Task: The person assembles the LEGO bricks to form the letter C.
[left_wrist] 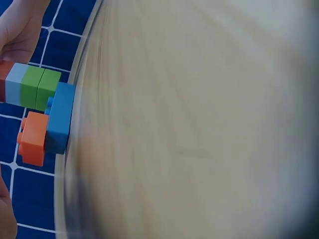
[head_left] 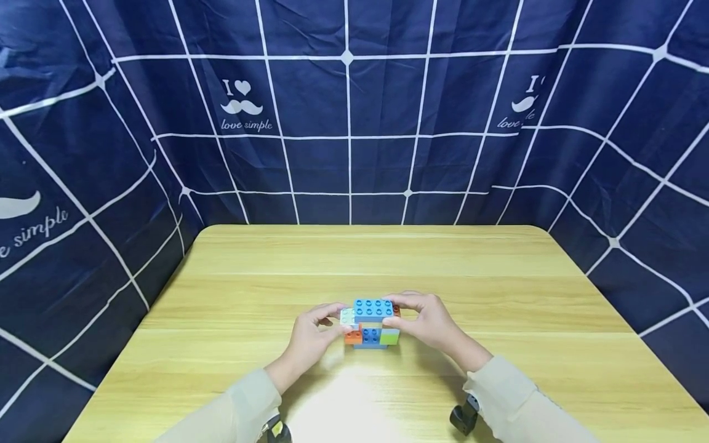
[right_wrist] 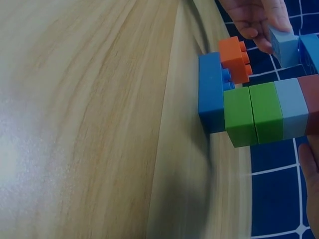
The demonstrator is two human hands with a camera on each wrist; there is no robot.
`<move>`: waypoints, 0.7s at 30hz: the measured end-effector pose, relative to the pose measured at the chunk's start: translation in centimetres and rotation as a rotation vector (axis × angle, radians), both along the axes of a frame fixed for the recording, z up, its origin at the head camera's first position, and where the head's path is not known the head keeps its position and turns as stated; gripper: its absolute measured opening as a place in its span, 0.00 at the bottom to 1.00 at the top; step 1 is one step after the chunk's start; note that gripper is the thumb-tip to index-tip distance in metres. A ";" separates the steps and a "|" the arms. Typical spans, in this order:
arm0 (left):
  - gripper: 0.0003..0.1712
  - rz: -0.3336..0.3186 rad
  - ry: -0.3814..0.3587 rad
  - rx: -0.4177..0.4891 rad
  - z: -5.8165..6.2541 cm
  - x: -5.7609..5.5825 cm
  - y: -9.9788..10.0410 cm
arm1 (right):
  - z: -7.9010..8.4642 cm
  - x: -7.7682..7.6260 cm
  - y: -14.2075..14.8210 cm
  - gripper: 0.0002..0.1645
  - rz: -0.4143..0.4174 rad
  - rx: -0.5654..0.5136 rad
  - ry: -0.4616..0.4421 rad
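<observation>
A small structure of toy building blocks stands on the table between both hands. Its base is a blue block (right_wrist: pixel 210 92), with an orange block (right_wrist: pixel 233 60) at one end and a column of two green blocks (right_wrist: pixel 253 114), a light grey-blue block (right_wrist: pixel 294 107) and a red block (right_wrist: pixel 312 99) at the other. A long blue block (head_left: pixel 373 311) spans the top. My left hand (head_left: pixel 309 338) pinches a pale blue block (head_left: pixel 348 317) at the left end of that top block. My right hand (head_left: pixel 429 319) grips the right end, thumb in front and fingers behind.
The wooden table (head_left: pixel 266 264) extends around the structure. Dark blue cloth (head_left: pixel 310 98) with white grid lines hangs behind and at both sides. Black wrist devices (head_left: pixel 464 416) sit by the sleeves.
</observation>
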State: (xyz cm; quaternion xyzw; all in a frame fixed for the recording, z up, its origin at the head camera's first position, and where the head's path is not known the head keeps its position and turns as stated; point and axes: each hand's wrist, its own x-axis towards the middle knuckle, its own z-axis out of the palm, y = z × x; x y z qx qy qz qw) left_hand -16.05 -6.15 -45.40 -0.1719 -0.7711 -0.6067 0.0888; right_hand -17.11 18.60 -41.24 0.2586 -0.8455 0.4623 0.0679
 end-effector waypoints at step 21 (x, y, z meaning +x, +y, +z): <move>0.19 0.016 0.034 0.035 0.3 0.1 0.8 | 0.0 -0.1 -0.2 0.22 0.026 -0.018 0.016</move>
